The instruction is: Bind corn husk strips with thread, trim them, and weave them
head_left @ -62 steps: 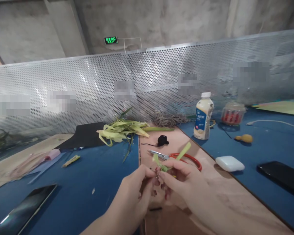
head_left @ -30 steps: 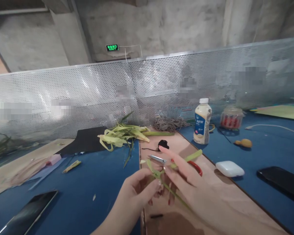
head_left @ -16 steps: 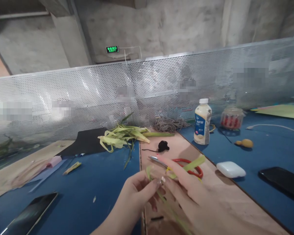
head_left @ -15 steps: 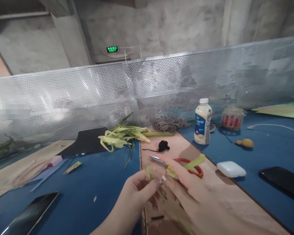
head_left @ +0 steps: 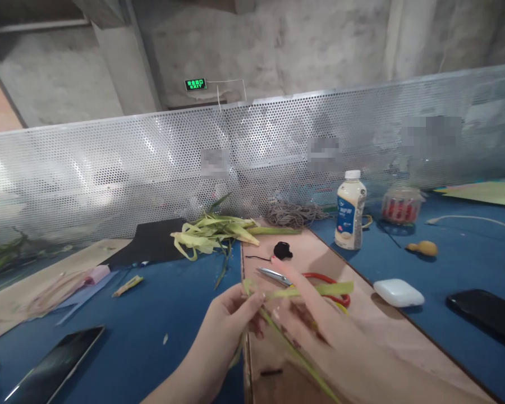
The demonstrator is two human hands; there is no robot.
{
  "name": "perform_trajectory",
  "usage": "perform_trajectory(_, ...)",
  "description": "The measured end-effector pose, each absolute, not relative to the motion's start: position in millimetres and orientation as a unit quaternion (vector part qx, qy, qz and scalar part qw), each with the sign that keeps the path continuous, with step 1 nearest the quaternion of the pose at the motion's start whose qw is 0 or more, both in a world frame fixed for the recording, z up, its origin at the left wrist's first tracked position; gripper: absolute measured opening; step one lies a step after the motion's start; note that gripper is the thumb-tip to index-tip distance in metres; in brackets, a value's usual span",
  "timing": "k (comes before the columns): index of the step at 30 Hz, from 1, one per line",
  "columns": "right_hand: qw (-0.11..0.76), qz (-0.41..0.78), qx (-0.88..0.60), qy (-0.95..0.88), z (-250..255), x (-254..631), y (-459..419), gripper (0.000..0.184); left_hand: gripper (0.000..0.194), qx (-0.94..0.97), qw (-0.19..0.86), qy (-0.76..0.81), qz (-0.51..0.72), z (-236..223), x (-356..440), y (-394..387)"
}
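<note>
A thin green corn husk strip (head_left: 334,288) is pinched at one end between the thumb and fingers of my left hand (head_left: 231,320). Its flat length reaches right, passing behind a finger of my right hand (head_left: 320,331). A second narrow strand (head_left: 297,353) slants down from the same pinch, below my right palm. My right fingers are apart, one stretched forward over the strip; the others are blurred and its thumb is hidden. Just beyond lie scissors (head_left: 273,276) with red and yellow handles, partly covered by my right hand. A ball of black yarn (head_left: 283,250) sits past the blades.
Corn husks (head_left: 214,230) and grey cord (head_left: 292,213) lie at the back by the perforated screen (head_left: 269,134). At right stand a bottle (head_left: 350,213), a white case (head_left: 399,293) and a black phone (head_left: 488,314). Another phone (head_left: 54,365) lies front left.
My left hand has drawn slightly left with the husk, apart from my right fingertips. The strip is straighter across, and the lower strand shows more clearly.
</note>
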State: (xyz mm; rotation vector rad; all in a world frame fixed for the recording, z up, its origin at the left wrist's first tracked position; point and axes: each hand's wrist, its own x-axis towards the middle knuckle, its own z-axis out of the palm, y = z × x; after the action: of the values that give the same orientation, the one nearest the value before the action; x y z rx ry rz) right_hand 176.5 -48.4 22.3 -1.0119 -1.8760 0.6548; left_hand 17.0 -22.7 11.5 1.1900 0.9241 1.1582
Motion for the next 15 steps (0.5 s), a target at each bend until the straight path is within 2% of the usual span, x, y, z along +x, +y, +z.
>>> perform_trajectory(3,0.407,0.255,-0.403,-0.779,11.7,172.9,-43.1,0.056,0.025,0.498,0.591,0.389,0.501,11.6,14.7,-21.7)
perform_trajectory(7,0.381,0.183,-0.445,-0.790,13.2,172.5,-42.9,0.054,0.027,0.487,0.627,0.361,0.490,16.7,16.5,-27.1)
perform_trajectory(12,0.375,0.190,-0.450,-0.788,19.3,171.9,-43.9,0.055,0.018,0.532,0.554,0.411,0.490,15.5,14.8,-26.1)
perform_trajectory(15,0.358,0.225,-0.440,-0.792,18.1,172.3,-42.9,0.058,0.016,0.522,0.547,0.421,0.501,14.7,14.4,-25.9)
